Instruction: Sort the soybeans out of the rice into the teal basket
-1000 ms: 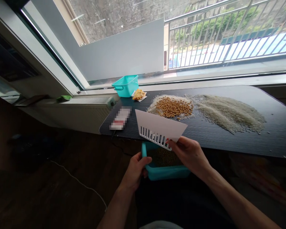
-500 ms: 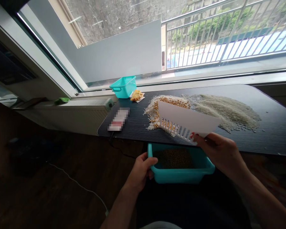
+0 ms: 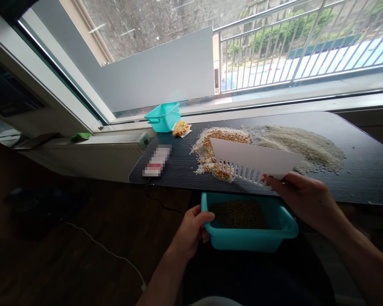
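Observation:
My left hand grips the left rim of a teal plastic basin, held just below the table's front edge. Yellow-brown soybean-like beans cover part of its bottom. In my right hand is a white slotted card, pinched at its lower right corner, with a row of slots along its lower edge. The card hangs over the front of a mixed pile of rice and yellow beans, hiding part of it. Further right spreads a pile of plain white rice.
On the dark table, a second teal basin stands at the back left, beside a crumpled yellowish item on white paper. A blurred-out phone-like object lies at the left with a cable. A radiator adjoins the table's left side.
The held basin has shifted slightly right and down with my left hand. My right hand and the slotted card have moved a little to the right, showing more beans at the pile's front.

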Available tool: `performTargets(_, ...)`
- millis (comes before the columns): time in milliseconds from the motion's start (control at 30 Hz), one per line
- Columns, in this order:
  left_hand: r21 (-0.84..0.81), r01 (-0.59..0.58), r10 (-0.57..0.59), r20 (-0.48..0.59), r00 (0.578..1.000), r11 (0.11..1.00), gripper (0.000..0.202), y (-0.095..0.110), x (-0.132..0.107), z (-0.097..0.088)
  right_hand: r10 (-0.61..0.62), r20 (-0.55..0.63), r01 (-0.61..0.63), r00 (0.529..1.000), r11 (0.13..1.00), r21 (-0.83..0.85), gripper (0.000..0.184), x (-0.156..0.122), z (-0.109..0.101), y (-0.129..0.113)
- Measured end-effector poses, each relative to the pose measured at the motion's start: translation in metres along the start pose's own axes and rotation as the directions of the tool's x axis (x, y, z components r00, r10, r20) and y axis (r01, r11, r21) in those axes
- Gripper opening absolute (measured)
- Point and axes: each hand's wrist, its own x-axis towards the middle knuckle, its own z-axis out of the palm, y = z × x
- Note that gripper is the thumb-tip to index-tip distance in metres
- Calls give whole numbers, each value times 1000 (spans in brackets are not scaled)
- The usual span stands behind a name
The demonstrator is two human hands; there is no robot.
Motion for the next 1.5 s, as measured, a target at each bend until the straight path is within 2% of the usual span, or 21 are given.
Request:
performTargets(233,6,9,-9,-11,1000,1000,31,2,-2,0,0,17,0,1000,1000,-4,19,-7,-12,2)
performTargets(367,11,2,-2,-9,1000,1000,30,2,-2,-2,-44,61,45,997,999,-13,20,-10,-13,2)
performTargets(500,17,-2,3,-18,1000,1000,30,3,-2,-3,-53,57,54,997,998,-14,23,-11,-14,0)
performTargets(633,21,-5,5,-23,1000,1000,32,4,-2,-4,-38,40,40,998,999,-27,28,-9,-16,2)
performTargets(800,15,-4,4,-12,1000,1000,33,3,-2,-4,-4,76,10,997,996,-84,30,-8,-15,-2)
performTargets(967,23,-2,2,-18,1000,1000,32,2,-2,-5,54,48,-53,997,998,-26,28,-10,-17,-10)
performTargets(1133,27,-1,2,-15,1000,1000,33,2,-1,-6,96,88,-94,991,995,-29,27,-14,-22,-13)
performTargets(1333,16,4,-4,-15,1000,1000,32,1,0,-8,102,73,-103,992,995,9,25,-15,-21,-17)
performTargets(1500,21,1,-1,-18,1000,1000,33,3,-2,-6,84,81,-84,993,996,0,32,-14,-18,-21)
